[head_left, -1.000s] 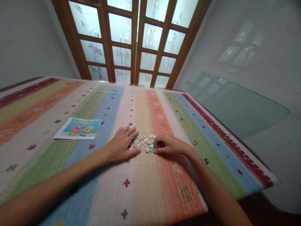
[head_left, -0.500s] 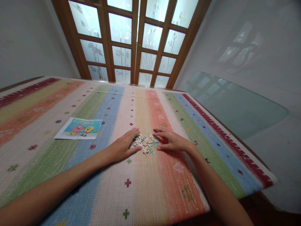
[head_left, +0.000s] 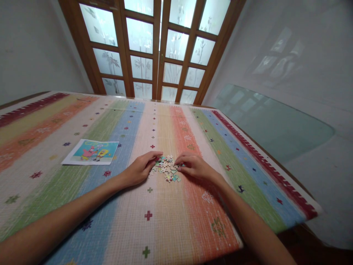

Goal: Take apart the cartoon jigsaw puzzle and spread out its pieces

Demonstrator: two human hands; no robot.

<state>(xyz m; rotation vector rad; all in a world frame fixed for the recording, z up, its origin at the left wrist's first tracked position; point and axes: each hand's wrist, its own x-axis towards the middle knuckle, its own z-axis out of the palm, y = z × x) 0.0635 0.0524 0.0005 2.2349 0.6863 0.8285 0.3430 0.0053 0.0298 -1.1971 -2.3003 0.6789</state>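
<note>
Puzzle pieces (head_left: 166,170) lying heaped on striped cloth (head_left: 171,221) | we are cupping left hand (head_left: 140,170) and right hand (head_left: 193,166) around them, fingers curved, gripping nothing | we are advising gentle inward pressure, palms low.

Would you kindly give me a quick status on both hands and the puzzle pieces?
Left hand and right hand cupped either side of puzzle pieces. Pieces heaped on striped cloth. Reference picture lies apart, nothing obstructing.

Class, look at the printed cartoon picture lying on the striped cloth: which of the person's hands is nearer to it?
Left. The left hand lies at the puzzle pile's left edge, on the side toward the cartoon picture. The right hand is beyond the pile, farther away.
</note>
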